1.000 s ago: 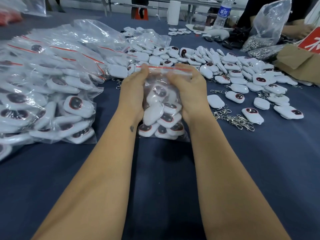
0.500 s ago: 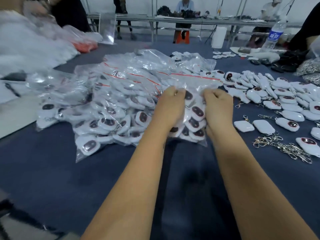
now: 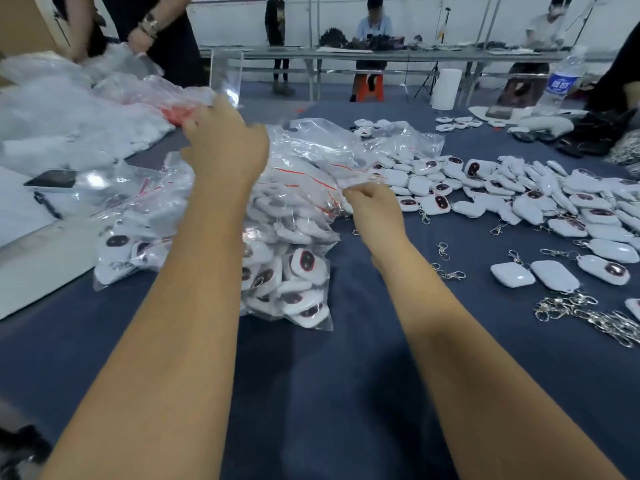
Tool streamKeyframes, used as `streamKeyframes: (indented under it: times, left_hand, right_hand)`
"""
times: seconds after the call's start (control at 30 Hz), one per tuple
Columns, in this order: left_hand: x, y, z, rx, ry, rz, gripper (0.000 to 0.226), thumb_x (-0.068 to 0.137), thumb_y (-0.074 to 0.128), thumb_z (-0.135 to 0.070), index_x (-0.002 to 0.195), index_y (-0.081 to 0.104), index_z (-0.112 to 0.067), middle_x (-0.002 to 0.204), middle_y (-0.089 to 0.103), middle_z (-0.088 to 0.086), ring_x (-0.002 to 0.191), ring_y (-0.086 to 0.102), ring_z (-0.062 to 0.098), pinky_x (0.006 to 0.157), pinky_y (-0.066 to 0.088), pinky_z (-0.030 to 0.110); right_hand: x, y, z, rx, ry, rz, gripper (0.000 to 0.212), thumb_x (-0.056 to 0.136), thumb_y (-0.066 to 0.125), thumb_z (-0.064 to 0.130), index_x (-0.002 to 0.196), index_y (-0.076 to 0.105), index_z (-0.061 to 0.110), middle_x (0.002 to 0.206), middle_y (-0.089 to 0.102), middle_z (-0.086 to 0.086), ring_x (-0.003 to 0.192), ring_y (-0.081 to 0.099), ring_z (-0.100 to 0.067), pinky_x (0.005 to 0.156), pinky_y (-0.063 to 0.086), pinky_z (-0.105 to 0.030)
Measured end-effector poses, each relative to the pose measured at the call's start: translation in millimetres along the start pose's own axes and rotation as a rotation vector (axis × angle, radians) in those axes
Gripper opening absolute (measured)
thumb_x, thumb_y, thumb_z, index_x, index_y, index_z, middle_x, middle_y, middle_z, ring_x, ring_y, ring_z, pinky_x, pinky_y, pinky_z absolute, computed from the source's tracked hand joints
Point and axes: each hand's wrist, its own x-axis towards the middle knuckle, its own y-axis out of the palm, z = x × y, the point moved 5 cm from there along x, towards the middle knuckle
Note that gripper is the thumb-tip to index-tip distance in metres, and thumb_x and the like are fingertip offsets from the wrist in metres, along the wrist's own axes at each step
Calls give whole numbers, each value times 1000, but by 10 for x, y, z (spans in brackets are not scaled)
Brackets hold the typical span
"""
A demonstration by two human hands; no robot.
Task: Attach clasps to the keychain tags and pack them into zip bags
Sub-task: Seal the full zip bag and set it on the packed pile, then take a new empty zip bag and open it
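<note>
The filled zip bag (image 3: 294, 271) of white keychain tags lies at the front of a heap of packed bags (image 3: 149, 216). My left hand (image 3: 225, 147) is lifted above the heap and reaches toward its far left; it is blurred and nothing shows in its fingers. My right hand (image 3: 372, 207) hovers at the heap's right edge, its curled fingertips pinching a clear plastic bag edge (image 3: 360, 180). Loose tags (image 3: 519, 199) spread over the blue cloth to the right, some with clasps. A pile of metal clasps (image 3: 588, 317) lies at the right.
A large mass of clear plastic (image 3: 69, 112) sits far left beside a white sheet with a phone (image 3: 52, 178). A person (image 3: 156, 32) stands behind it. A water bottle (image 3: 561, 84) and paper roll (image 3: 446, 88) stand at the back right. Seated people work at a far table.
Both hands have let go of the filled bag, which now rests on the heap. My left hand rose and went far left; my right hand moved right to a bag edge. The view tilted up.
</note>
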Motion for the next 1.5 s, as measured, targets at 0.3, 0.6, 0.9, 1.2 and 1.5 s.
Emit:
streamKeyframes:
  times: [0.3, 0.6, 0.9, 1.2, 1.5]
  left_hand:
    - [-782, 854, -611, -526, 265, 45, 38, 87, 44, 2, 112, 66, -17, 120, 59, 2, 114, 50, 16, 96, 35, 23]
    - [-1134, 1657, -353, -863, -191, 109, 17, 96, 47, -10, 110, 56, -15, 121, 52, 5, 116, 49, 19, 103, 39, 34]
    - [-1111, 1717, -237, -1045, -349, 112, 27, 95, 45, -9, 115, 43, -27, 98, 50, -24, 73, 47, -29, 63, 33, -4]
    - [-1123, 1745, -235, -1054, -380, 129, 29, 95, 44, -10, 117, 43, -30, 99, 50, -26, 73, 48, -27, 67, 35, 6]
    - [-1092, 1694, -218, -1245, -449, 123, 43, 103, 34, -31, 147, 35, -34, 139, 55, 0, 123, 54, 16, 108, 43, 41]
  right_hand:
    - [521, 42, -359, -424, -64, 2, 36, 95, 41, 30, 123, 61, 20, 140, 51, -14, 127, 46, -33, 99, 41, -40]
    - [872, 16, -481, -989, -265, 140, 55, 94, 50, 36, 147, 37, 32, 141, 42, -3, 132, 34, -29, 93, 26, -46]
    - [1046, -119, -471, -670, -34, 64, 45, 91, 50, 32, 135, 43, 23, 120, 61, -2, 124, 45, -26, 102, 23, -41]
    - [1088, -129, -129, -632, -129, -126, 13, 84, 55, 20, 94, 62, 25, 111, 63, 3, 112, 54, -23, 99, 33, -41]
    - [880, 473, 26, -475, -262, 354, 17, 91, 66, 20, 100, 72, 7, 83, 65, -1, 76, 56, -11, 65, 41, -19]
